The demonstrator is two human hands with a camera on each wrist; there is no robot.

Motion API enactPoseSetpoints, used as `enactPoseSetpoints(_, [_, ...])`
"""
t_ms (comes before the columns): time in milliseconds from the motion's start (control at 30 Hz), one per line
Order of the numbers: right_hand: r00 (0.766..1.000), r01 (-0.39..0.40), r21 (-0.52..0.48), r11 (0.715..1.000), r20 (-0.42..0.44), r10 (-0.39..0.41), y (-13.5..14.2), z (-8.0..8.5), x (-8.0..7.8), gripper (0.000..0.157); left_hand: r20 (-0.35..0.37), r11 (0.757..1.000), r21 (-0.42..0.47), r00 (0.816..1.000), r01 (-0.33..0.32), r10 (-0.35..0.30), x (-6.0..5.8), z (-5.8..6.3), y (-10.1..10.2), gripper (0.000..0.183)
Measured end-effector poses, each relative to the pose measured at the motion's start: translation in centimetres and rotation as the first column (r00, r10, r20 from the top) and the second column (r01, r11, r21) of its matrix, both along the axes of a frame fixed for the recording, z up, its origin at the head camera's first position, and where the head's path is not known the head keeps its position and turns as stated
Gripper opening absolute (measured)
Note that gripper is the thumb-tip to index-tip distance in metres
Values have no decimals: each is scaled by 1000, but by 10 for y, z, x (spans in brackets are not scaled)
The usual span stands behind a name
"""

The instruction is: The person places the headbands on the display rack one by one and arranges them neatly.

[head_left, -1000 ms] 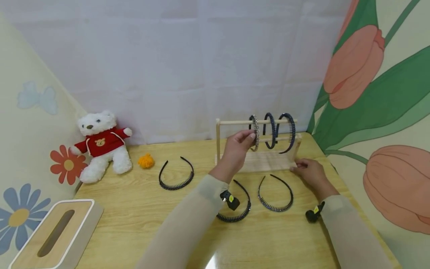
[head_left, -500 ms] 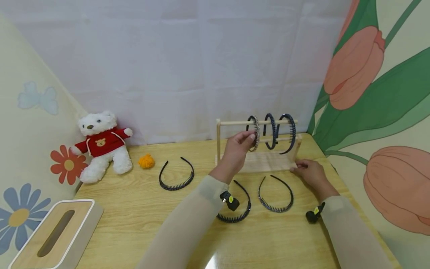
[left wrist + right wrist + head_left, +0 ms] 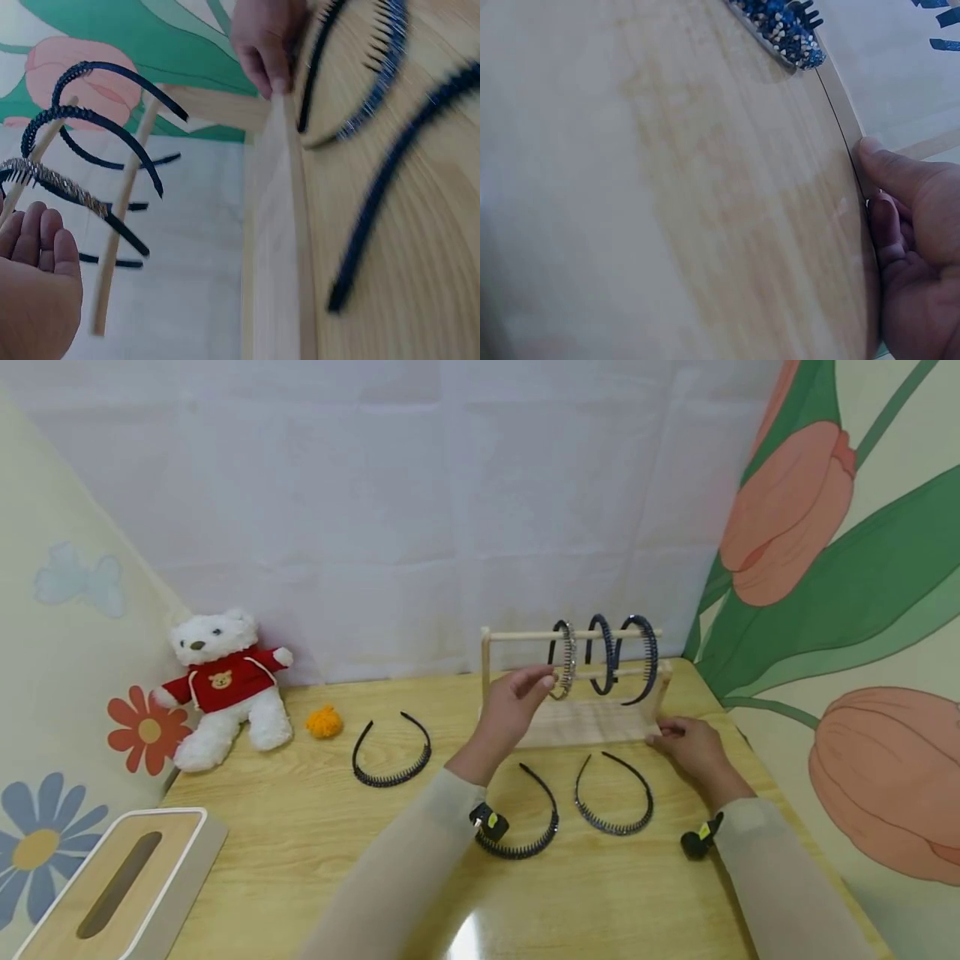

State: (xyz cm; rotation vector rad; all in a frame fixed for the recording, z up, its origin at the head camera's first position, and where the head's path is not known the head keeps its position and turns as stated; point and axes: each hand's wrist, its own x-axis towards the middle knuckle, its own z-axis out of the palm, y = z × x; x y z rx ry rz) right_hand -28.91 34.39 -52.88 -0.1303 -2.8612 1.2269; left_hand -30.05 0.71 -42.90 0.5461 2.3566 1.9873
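Note:
A wooden headband rack [image 3: 585, 727] stands at the back right, with three headbands hanging over its rails. The leftmost is a sparkly silver headband [image 3: 567, 664]; two dark headbands [image 3: 607, 656] hang to its right. My left hand [image 3: 510, 706] is just left of the sparkly one, fingertips close to its lower part and fingers loosely bent. In the left wrist view that hand [image 3: 37, 292] shows nothing in its grasp. My right hand [image 3: 693, 747] holds the front right corner of the rack's base; in the right wrist view the thumb [image 3: 889, 169] lies on that corner.
Three dark toothed headbands lie on the table: one at left [image 3: 393, 777], one near the left wrist [image 3: 525, 852], one before the rack [image 3: 618, 827]. Left are a white teddy bear [image 3: 258, 710], an orange pompom [image 3: 324, 722] and a tissue box [image 3: 176, 868]. A wall borders the right.
My left hand has let go of the sparkly headband and drawn back slightly left and down. The headband stays hanging on the rack. My right hand keeps its place at the base corner.

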Motion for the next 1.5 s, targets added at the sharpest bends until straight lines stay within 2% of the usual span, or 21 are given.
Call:
enactPoseSetpoints(100, [1000,5,1,1000,0,-5,0,0,0,50,-86,982,-189,996,-15,-2,12,-11,-20,37])
enactPoseSetpoints(167, [1000,7,4,1000,-5,-7,0,0,1,50,-113,945,-327,992,21,-61,21,-19,-33,34])
enactPoseSetpoints(200, [1000,8,4,1000,-7,-8,0,1,1,50,-113,915,-400,988,53,-107,27,-23,-40,33])
enactPoseSetpoints(267, [1000,5,2,1000,-8,-5,0,1,1,50,-101,840,-529,973,125,-208,37,-32,-54,32])
enactPoseSetpoints(333, [1000,3,-4,1000,-6,-3,-1,1,0,50,-80,765,-617,952,185,-295,48,-40,-66,33])
enactPoseSetpoints(400, [1000,1,-11,1000,-2,-1,-1,0,0,51,-51,699,-678,934,229,-355,58,-48,-76,36])
enactPoseSetpoints(500, [1000,1,-17,1000,1,-1,-1,-1,0,52,-26,623,-739,913,257,-408,71,-55,-85,41])
enactPoseSetpoints(733, [1000,9,-18,1000,1,-9,0,-1,1,51,-57,473,-846,840,246,-540,88,-54,-97,46])
enactPoseSetpoints(800, [1000,5,-17,1000,3,-5,-1,-1,1,51,-71,436,-869,815,232,-576,91,-54,-99,43])
enactPoseSetpoints(833, [1000,3,-15,1000,1,-3,0,-1,1,50,-81,425,-876,802,225,-592,92,-53,-100,40])
enactPoseSetpoints(933, [1000,-1,-9,1000,-7,0,0,-1,0,50,-107,414,-887,783,202,-612,93,-53,-102,27])
enactPoseSetpoints(1067, [1000,-3,-5,1000,-3,3,0,0,-1,52,-125,400,-898,767,181,-629,93,-53,-106,14])
enactPoseSetpoints(1233, [1000,-4,-1,1000,6,4,1,1,-1,54,-144,357,-923,729,145,-669,93,-53,-110,14])
enactPoseSetpoints(1267, [1000,-5,0,1000,6,5,1,1,-1,54,-141,355,-923,725,150,-674,94,-52,-111,14])
enactPoseSetpoints(1300, [1000,-7,2,1000,4,7,1,1,-1,53,-127,357,-919,730,169,-671,94,-52,-112,14])
enactPoseSetpoints(1333, [1000,-8,4,1000,3,8,1,1,-1,52,-112,369,-909,740,193,-663,95,-51,-114,14])
enactPoseSetpoints(1400, [1000,-9,5,1000,-1,9,0,0,0,51,-79,423,-867,764,265,-641,96,-47,-118,12])
enactPoseSetpoints(1500, [1000,-3,-1,1000,-9,3,-1,0,0,51,-18,569,-723,813,392,-582,97,-38,-125,9])
